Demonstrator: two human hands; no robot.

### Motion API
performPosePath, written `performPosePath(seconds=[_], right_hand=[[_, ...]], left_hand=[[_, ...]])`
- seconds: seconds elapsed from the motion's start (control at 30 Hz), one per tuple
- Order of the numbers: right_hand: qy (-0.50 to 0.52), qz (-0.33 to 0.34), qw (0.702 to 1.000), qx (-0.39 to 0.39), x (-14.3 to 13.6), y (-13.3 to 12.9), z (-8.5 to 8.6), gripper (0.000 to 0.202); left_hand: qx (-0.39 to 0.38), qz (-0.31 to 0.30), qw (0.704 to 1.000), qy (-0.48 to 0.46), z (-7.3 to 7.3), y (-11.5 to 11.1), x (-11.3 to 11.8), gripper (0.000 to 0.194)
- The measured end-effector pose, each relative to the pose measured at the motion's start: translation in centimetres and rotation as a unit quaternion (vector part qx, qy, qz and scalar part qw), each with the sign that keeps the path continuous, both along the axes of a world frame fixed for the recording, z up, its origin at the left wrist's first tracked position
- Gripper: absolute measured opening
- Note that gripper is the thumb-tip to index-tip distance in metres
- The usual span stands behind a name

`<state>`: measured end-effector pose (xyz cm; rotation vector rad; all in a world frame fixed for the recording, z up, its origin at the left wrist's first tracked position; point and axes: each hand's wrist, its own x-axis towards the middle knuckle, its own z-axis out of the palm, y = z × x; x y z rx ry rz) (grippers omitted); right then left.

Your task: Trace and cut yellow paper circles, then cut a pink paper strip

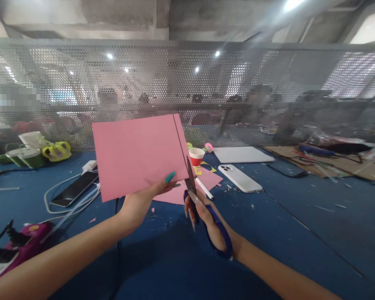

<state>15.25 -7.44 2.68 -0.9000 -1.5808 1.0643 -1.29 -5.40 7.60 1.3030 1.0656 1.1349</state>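
Observation:
My left hand [143, 202] grips a pink sheet of paper [137, 156] by its lower edge, thumb in front. A dark line runs down the sheet near its right side. My right hand [206, 212] is closed around the handles of blue-handled scissors [220, 237]. The blades point up at the sheet's lower right corner, near the dark line; whether they have cut into it I cannot tell. Behind the hands, another pink sheet [171, 195] lies on the table with a white marker [204, 188] on it.
The blue table [268, 250] bears a white phone [240, 178], a black phone [76, 188] with cables, and a magenta power strip [34, 239]. A red-and-white paper cup [196, 156] and a white pad [243, 154] stand farther back. Cardboard [325, 162] lies right, before a perforated screen [175, 83].

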Motion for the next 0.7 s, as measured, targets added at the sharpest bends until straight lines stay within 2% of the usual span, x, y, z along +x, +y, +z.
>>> performPosePath(seconds=[0.27,0.37,0.47,0.7], right_hand=[[0.013,-0.006,1.0,-0.008,-0.06,0.07,-0.02,0.045],[0.019,-0.005,1.0,-0.014,-0.05,0.1,-0.06,0.047],[0.019,-0.009,1.0,-0.011,0.01,0.06,-0.15,0.045],[0.013,-0.011,1.0,-0.019,0.06,-0.07,-0.24,0.043]], left_hand=[[-0.022,0.001,0.999,0.032,0.04,-0.13,-0.03,0.04],[-0.012,0.006,1.0,0.024,0.08,-0.2,0.08,0.041],[0.0,0.002,0.999,0.055,0.02,-0.21,0.13,0.04],[-0.027,0.013,0.997,0.077,0.09,-0.45,0.21,0.043]])
